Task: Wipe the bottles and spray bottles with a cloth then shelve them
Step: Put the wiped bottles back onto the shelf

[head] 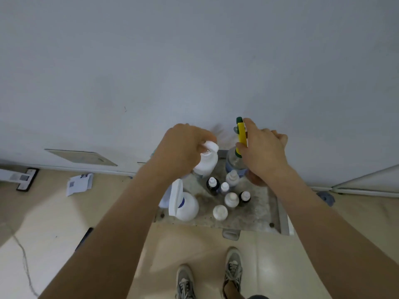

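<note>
The stained worktop (259, 212) stands against the wall and carries all the bottles. At its far left the left hand (183, 147) curls round the neck of a white sprayer (206, 162). At the far right the right hand (263, 152) pinches the yellow head (241, 134) of a clear sprayer (234, 160). Both look like smooth, stiff plastic, likely slippery; the neck seems the surest hold. The small bottles (231, 199) in the middle look light and easily toppled.
</note>
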